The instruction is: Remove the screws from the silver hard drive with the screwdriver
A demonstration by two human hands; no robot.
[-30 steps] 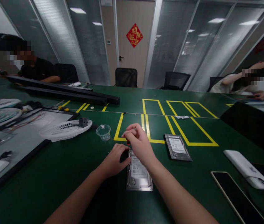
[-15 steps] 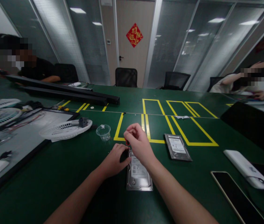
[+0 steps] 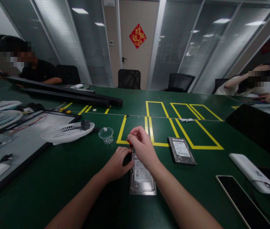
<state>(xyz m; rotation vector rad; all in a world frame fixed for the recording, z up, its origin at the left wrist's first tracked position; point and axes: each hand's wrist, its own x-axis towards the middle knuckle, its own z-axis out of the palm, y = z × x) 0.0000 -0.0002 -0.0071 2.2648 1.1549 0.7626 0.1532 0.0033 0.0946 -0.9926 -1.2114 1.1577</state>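
A silver hard drive [image 3: 142, 178] with a white label lies flat on the green table in front of me. My left hand [image 3: 119, 162] grips its far left corner, the thumb on the label side and the fingers bent around the edge. Above that same corner, my right hand [image 3: 141, 143] pinches a small screwdriver [image 3: 131, 145] with a red and black handle, held upright. Its thin shaft points down at the drive's corner; the tip is hidden by the left fingers. To the right lies a second hard drive [image 3: 182, 151], touched by neither hand.
A transparent plastic cup [image 3: 106, 136] stands left of my hands, beside a white fan grille [image 3: 68, 133]. On the right lie a phone [image 3: 241, 200] and a white power bank [image 3: 254, 173]. Yellow tape [image 3: 206, 147] marks the table. Two people sit across, left and right.
My right hand and the screwdriver have turned very slightly in place. The left hand and the hard drive have stayed where they were.
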